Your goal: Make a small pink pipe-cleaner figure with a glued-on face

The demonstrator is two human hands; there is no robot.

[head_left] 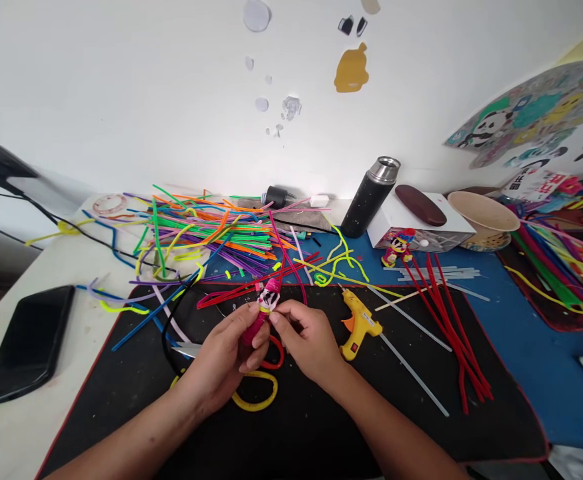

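Observation:
A small magenta pipe-cleaner doll with a white and black head and a yellow band at its neck is held upright over the black mat. My left hand wraps round its lower body. From the other side my right hand pinches at the yellow neck band with thumb and forefinger; the exact bit between the fingertips is too small to make out. Under my left hand lie scissors with a yellow and a red handle, partly hidden. To the right of my right hand rests a yellow hot glue gun.
Loose coloured pipe cleaners are heaped at the back. Red ones and glue sticks lie right. A black flask, a white box with drawer, a second doll and a bowl stand behind. A black phone lies left.

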